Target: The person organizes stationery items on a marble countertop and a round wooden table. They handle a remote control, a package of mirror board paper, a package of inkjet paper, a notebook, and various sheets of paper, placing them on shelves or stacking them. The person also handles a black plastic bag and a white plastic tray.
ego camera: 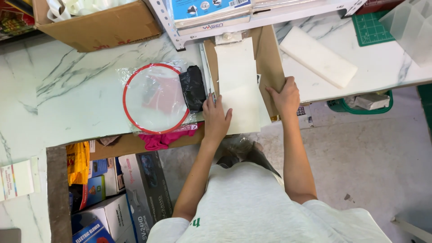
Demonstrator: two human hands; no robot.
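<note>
Two hands on a flat brown cardboard sleeve [266, 67] holding a pale white sheet [238, 85] on the marble table [67, 90]. Left hand [216, 118] lies flat on it, fingers [210, 102] spread; right hand [284, 96] fingers curl over its edge. Red-rimmed clear disc [155, 99] sits just past the left fingers.

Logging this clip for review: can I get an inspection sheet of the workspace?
Surface: white marbled counter.
Job's things: brown cardboard sheet under a white sheet, at the counter edge.
Clutter: red-rimmed clear round lid in plastic wrap, black bag, pink cloth, white foam block, cardboard box.
Hands: left hand flat on the white sheet; right hand grips the cardboard's edge.
Cables: nothing seen.
Surroundings: boxed goods below the counter, green basket.
</note>
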